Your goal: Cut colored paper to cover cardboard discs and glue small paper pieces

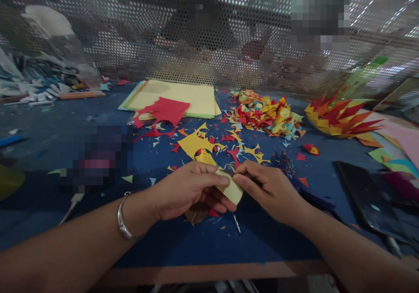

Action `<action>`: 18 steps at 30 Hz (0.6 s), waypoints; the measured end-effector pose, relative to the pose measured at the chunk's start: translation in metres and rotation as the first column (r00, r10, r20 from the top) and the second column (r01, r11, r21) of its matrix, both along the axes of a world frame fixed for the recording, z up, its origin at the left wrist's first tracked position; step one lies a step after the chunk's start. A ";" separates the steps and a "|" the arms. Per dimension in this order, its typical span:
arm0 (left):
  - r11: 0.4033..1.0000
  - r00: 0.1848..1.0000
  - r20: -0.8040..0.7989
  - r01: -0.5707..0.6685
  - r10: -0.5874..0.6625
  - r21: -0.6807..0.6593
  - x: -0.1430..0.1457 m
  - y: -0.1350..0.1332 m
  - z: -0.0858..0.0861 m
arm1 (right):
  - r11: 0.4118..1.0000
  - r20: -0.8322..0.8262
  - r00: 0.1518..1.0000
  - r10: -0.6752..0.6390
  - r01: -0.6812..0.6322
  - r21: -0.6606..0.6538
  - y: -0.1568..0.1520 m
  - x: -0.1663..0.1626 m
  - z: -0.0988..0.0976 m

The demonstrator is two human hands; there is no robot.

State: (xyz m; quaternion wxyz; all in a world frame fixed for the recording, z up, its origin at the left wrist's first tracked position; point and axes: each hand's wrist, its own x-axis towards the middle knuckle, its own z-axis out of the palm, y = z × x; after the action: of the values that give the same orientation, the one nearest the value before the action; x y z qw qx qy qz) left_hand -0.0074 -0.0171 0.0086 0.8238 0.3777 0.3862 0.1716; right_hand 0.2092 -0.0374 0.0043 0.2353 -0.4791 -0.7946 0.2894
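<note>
My left hand [196, 186] pinches a small piece of pale yellow paper [231, 192] between thumb and fingers, above the near part of the blue table. At the paper's upper right edge, my right hand [266, 188] is closed, thumb against the forefinger. A thin dark-grey sliver shows by its fingertips, but most of what it holds is hidden. Just below the paper lies a pen [237, 225], partly covered by the left hand. Beyond the hands are a yellow paper offcut [194, 141] with rounded cut-outs and a red paper offcut [168, 112].
Paper sheets [183, 93] are stacked at the back. Right of them sits a heap of small colourful paper pieces [262, 112], then a spiky red-and-yellow paper form [343, 116]. A phone [369, 197] lies at right. A perforated metal screen [131, 35] rises behind.
</note>
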 end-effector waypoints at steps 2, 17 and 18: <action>1.000 1.000 0.014 0.001 -0.001 0.003 0.000 0.000 0.000 | 1.000 0.003 1.000 -0.001 0.001 0.004 0.000 0.000 0.000; 0.999 1.000 0.019 -0.014 0.014 0.031 0.003 0.001 0.003 | 1.000 -0.022 1.000 -0.002 0.001 -0.029 0.000 -0.003 0.000; 0.999 1.000 0.020 -0.013 0.012 0.031 0.003 0.001 0.003 | 1.000 -0.021 1.000 -0.002 0.001 -0.029 0.001 -0.003 0.000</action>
State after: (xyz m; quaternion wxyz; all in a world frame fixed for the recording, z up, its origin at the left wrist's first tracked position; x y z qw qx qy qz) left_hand -0.0045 -0.0162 0.0113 0.8206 0.3862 0.3777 0.1866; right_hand 0.2066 -0.0368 0.0040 0.2366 -0.4800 -0.7875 0.3059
